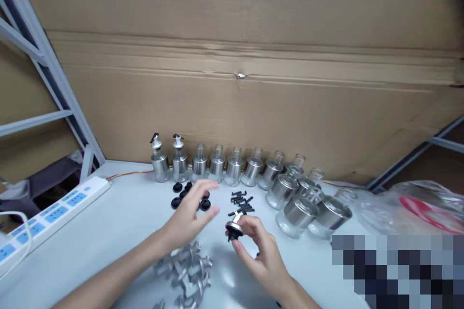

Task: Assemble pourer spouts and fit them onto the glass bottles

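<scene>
My right hand [259, 246] pinches a small metal pourer cap [234, 228] with a black base, held just above the white table [119, 222]. My left hand [192, 212] hovers with fingers spread and holds nothing, close to several black rubber stoppers [177, 187]. Its fingertips are blurred by motion. A small heap of black clips [242, 201] lies just beyond the cap. Several loose metal spouts [188, 270] are piled under my left wrist.
A row of glass bottles with steel sleeves [217, 166] stands along the cardboard wall [232, 82]; two at the left [158, 159] carry pourer caps. More bottles [311, 207] cluster at the right. A white power strip [54, 215] lies at left, clear plastic bags [416, 207] at right.
</scene>
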Available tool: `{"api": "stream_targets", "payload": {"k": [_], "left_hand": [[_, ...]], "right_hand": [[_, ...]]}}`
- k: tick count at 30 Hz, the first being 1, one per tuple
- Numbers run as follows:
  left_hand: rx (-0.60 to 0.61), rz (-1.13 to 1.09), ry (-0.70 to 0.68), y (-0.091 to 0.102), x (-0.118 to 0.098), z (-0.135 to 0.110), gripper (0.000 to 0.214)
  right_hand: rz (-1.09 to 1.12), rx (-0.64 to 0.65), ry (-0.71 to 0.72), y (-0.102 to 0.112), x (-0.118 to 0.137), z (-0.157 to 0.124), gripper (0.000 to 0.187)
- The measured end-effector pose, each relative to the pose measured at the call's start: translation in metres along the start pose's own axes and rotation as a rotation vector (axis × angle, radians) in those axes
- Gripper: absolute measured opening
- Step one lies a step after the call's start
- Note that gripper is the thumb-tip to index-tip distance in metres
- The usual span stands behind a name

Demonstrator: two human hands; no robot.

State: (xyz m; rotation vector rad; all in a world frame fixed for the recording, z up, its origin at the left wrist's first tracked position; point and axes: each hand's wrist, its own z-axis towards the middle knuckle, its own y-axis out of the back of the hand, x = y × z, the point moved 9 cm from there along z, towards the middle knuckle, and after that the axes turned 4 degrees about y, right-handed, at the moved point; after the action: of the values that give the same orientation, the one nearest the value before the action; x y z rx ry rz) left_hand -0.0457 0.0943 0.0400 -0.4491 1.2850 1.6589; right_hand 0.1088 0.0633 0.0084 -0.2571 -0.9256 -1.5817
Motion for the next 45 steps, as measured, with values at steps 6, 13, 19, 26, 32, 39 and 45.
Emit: {"api": "stream_targets", "payload": {"k": [6,13,19,26,32,39,45], "left_hand": [[-0.220,0.180,0.114,0.039,0.044,0.073,0.048],[-0.347,0.228,0.141,0.041,0.070,0.101,0.042],[-0.396,0.193,0.106,0.047,0.072,0.102,0.028],[-0.523,0.104,-0.078,0.070,0.016,0.086,0.033],[-0.525,-0.169,-0.349,0.067,-0.052,0.049,0.031],[-0.101,-0.720,-0.071,0.008,-0.059,0.024,0.035],[0.170,-1.053,0.167,-0.030,-0.048,0.017,0.057]], "right_hand": [[-0.071,-0.036,0.041,0.005,-0.002,0.003,0.028],[-0.097,-0.069,0.131,0.008,0.013,0.007,0.030],[-0.107,-0.077,0.192,0.011,0.020,0.007,0.030],[-0.111,-0.213,0.245,0.028,0.026,0.004,0.035],[-0.052,-0.298,0.173,0.039,0.005,0.001,0.034],[0.062,-0.364,0.166,0.060,0.016,0.020,0.031],[0.131,-0.250,0.333,0.069,0.070,0.062,0.037]]}}
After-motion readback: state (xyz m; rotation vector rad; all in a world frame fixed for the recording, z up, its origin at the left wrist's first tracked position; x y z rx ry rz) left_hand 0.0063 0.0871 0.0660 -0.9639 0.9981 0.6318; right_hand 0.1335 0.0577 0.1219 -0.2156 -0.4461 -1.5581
